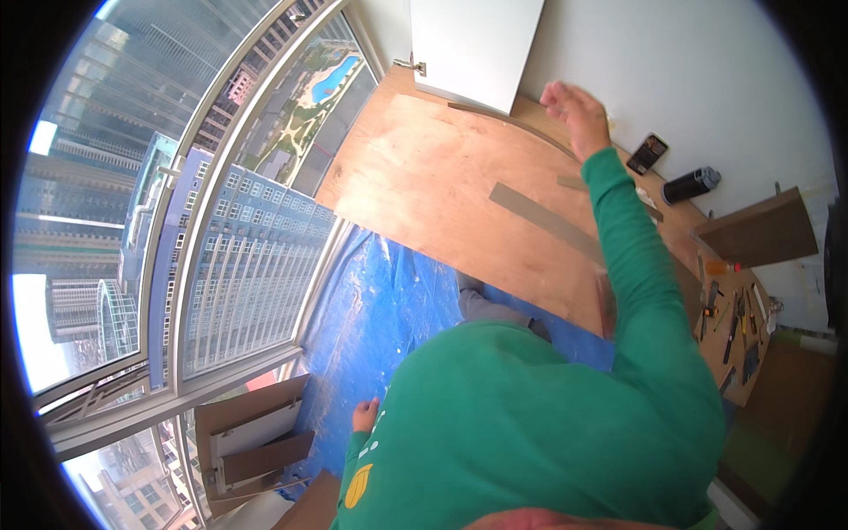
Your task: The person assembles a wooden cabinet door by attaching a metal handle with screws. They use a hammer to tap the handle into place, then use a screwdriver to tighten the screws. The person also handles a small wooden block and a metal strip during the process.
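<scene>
My right hand (579, 119) is raised above the far side of a plywood worktop (415, 159), close to the wall. Its fingers are bent in toward the thumb, and whatever they may hold is too small to make out. Below it, a long thin brown strip (521, 126) runs along the worktop's far part, beside a white cabinet door (473, 53) with a metal hinge. A flat grey-brown strip (543, 216) lies across the middle of the wood. Low at my left side is my left hand (365, 415), partly covered by the green sleeve; its grip is hidden.
A phone (647, 153) and a black cylinder (692, 185) are by the wall. Several hand tools (733, 322) lie at the right, near a brown board (764, 230). Blue sheeting (362, 300) covers the floor. Brown panels (256, 433) lean by the tall windows at left.
</scene>
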The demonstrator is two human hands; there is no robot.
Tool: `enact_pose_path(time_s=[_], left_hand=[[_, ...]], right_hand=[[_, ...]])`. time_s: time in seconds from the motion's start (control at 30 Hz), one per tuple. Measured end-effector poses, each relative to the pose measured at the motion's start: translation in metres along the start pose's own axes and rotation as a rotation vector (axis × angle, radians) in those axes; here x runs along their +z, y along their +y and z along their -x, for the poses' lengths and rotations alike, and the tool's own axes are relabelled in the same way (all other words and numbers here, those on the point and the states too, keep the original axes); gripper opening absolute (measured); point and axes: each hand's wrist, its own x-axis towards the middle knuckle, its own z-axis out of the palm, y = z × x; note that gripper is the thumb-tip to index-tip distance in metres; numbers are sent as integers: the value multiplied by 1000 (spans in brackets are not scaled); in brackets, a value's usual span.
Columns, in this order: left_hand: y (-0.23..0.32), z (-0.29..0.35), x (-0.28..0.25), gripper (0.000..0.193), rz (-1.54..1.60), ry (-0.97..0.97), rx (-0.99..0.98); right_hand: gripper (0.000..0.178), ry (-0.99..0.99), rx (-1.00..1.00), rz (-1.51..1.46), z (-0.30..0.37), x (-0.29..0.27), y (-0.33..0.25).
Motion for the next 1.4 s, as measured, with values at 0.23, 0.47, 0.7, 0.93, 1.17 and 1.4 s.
enact_pose_path(time_s=[0.23,0.47,0.7,0.93,1.17,1.4], left_hand=[[-3,21,-21,55,-30,-35,-298],[41,-5,-36,51,72,-84,-352],[40,-34,-67,50,-20,-143,-263],[102,-129,-117,50,0,-256,-236],[160,-219,-167,45,231,-194,-89],[173,-244,-181,36,169,-183,72]], right_hand=[[83,397,-29,163,-262,-2,8],[83,241,93,-95,-328,-3,51],[63,297,120,-202,-255,81,-11],[40,208,-223,-279,-301,79,28],[45,175,-259,104,-254,199,-37],[46,172,-213,169,-241,277,-50]])
